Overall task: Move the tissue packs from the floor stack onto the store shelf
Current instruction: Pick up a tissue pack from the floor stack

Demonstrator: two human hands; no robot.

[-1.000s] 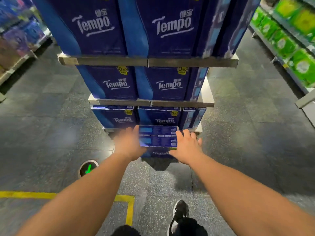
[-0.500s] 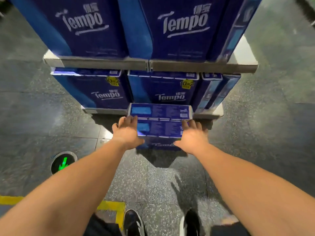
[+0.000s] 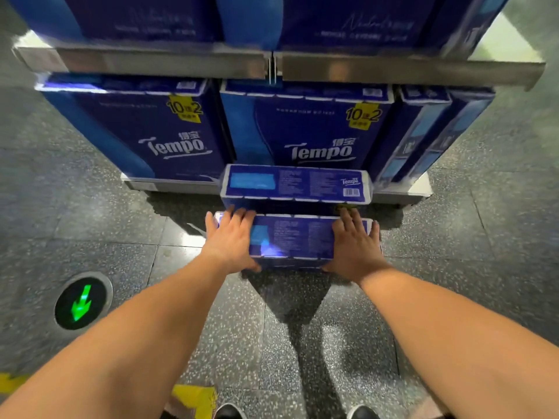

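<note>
Pack (image 3: 293, 237) down on the floor (image 3: 484, 237), clasped at both ends by left hand (image 3: 230, 240) and right hand (image 3: 355, 243), fingers over top, thumbs on near face. At 12 o'clock, second pack (image 3: 296, 184), then low shelf (image 3: 169, 185) crammed with bundles (image 3: 169, 137). Speckled grey tiles around; green arrow light (image 3: 81, 302) at 8 o'clock.

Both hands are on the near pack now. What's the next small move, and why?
Probably lift the near pack straight up. The left hand and right hand hold its two ends, fingers over the top, thumbs at the near edge, and the far pack stands between it and the bottom shelf.
</note>
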